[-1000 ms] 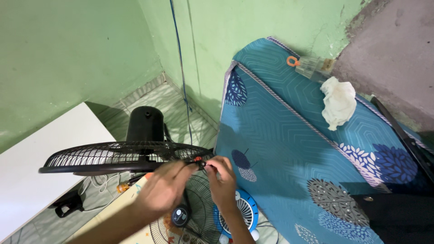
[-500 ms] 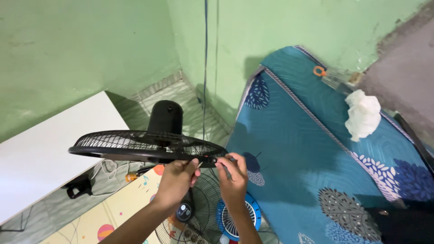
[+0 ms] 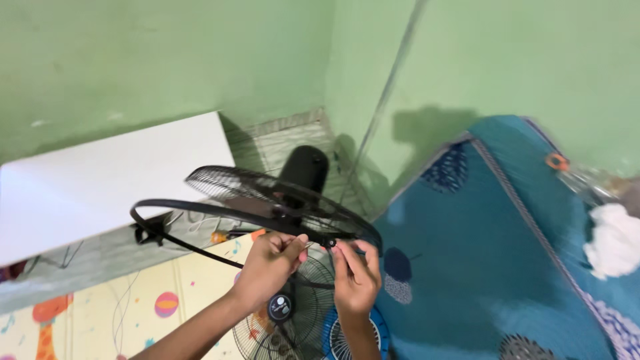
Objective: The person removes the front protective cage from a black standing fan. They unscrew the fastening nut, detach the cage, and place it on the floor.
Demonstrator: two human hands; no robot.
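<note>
The black fan guard (image 3: 267, 200), a round wire cage with a plastic rim ring hanging loose on the left, tilts above the floor; left hand (image 3: 270, 267) and right hand (image 3: 355, 277) pinch its near rim.

white cloth (image 3: 617, 240): blurred, cut by right edge | second grille (image 3: 293, 327): cut by bottom edge

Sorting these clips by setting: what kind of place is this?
Most likely a room in a home, not a workshop: a patterned blue mattress leans on a green wall, and a child's play mat covers the floor beneath the black fan guard.
</note>
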